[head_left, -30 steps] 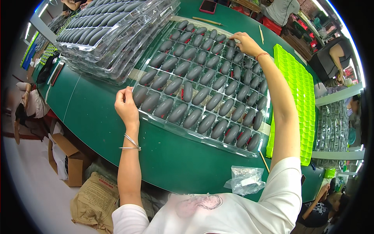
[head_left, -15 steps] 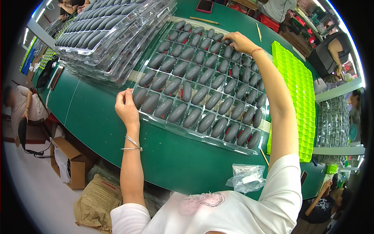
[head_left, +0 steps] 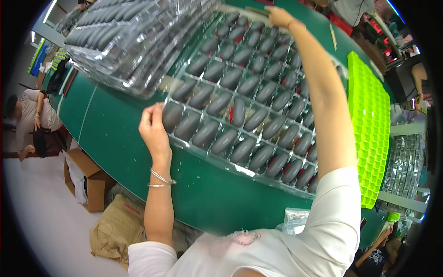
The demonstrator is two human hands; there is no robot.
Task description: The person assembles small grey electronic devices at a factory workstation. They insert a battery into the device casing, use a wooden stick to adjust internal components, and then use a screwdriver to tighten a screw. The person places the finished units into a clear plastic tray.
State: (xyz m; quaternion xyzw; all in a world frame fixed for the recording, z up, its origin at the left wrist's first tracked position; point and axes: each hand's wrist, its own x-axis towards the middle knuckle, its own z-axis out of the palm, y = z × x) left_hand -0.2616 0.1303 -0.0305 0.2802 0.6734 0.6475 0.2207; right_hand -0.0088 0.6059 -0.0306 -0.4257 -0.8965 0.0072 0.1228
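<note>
A large clear plastic tray (head_left: 249, 171) lies on the green table, filled with rows of smooth grey oval pieces (head_left: 243, 148). Red bits show beside some of these pieces. My left hand (head_left: 154, 128) is closed in a pinch on the tray's near left corner. At the far edge of the tray, my right hand (head_left: 279, 17) reaches out with its index finger stretched. A thin brown stick (head_left: 256, 11) lies just by its fingertips. The right hand is slightly blurred, and my right forearm covers part of the tray's right side.
Stacked clear trays with grey pieces (head_left: 122, 41) stand at the far left. A bright green cell tray (head_left: 367, 134) is on the right. A plastic bag (head_left: 295, 220) lies near my body. A cardboard box (head_left: 90, 177) and a brown sack (head_left: 117, 226) are below the table.
My right hand has left a grey piece in the far rows and moved to the stick beyond the tray. The view has shifted; my left hand stays at the tray corner.
</note>
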